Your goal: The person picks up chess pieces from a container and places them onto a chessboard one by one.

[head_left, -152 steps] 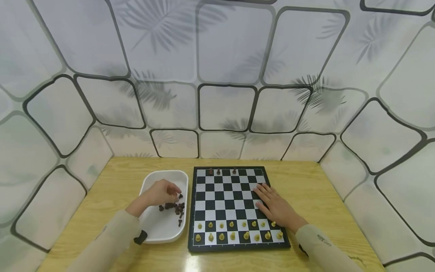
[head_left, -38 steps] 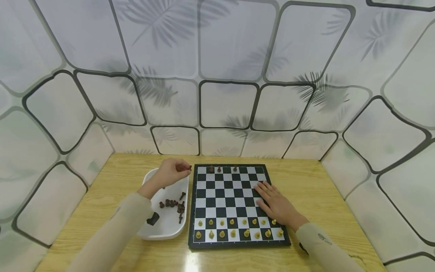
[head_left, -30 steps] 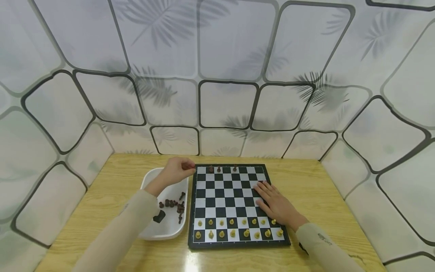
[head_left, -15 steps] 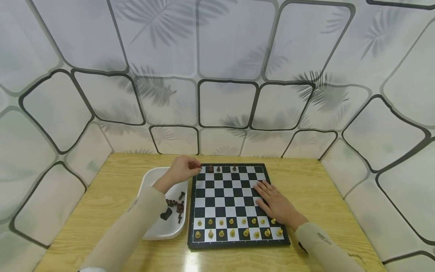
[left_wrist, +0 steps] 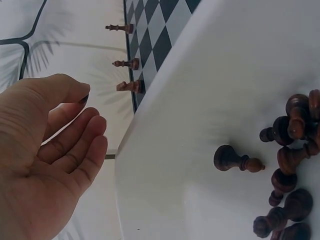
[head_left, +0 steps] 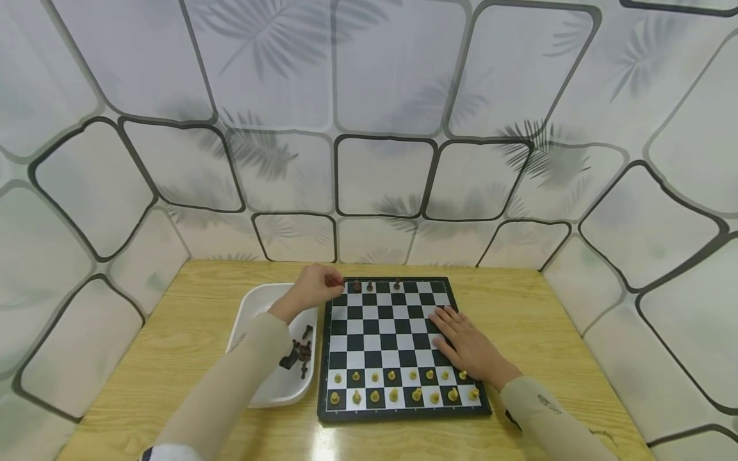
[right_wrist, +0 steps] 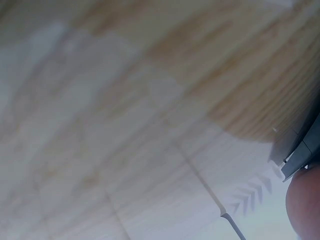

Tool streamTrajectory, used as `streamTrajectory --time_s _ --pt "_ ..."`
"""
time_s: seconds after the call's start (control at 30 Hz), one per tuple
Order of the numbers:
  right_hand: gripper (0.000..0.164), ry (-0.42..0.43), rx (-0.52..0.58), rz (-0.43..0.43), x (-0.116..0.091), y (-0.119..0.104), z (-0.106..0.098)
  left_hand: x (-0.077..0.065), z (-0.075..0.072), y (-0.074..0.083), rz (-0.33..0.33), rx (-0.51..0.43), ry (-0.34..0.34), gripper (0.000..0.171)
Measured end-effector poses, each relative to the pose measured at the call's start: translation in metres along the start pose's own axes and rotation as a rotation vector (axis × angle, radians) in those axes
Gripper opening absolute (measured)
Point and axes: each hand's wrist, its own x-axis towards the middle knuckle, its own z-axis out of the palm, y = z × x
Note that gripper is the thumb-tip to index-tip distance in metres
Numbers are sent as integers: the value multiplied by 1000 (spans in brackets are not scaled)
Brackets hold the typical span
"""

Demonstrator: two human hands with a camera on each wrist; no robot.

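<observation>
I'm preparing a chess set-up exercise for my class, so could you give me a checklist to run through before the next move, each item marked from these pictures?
1. Chessboard steadied: ok; the right hand rests on its right side.
2. Yellow pieces set out: ok; two rows of eight at the near side.
3. Far row filled: not ok; three standing dark pieces show there, with bare squares beside them.
4. White tray emptied: not ok; loose dark pieces lie in it.
5. Held piece identified: cannot tell; the left hand pinches a dark piece, mostly hidden.
</observation>
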Motion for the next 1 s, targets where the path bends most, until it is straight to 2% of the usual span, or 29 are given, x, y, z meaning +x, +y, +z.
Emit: streamTrajectory --time_s 0.27,0.53,0.77,0.83,1.0 --pt "63 1 4 1 0 1 0 8 8 -2 -3 17 -28 13" --pt "63 -4 5 8 0 1 0 19 19 10 12 36 -78 14" --pt "63 -9 12 8 -1 -1 0 26 28 21 34 -21 -117 14" --pt "63 -8 9 8 0 -1 0 27 30 23 42 -13 -117 14" --pt "63 -9 18 9 0 0 0 30 34 29 5 -4 -122 14"
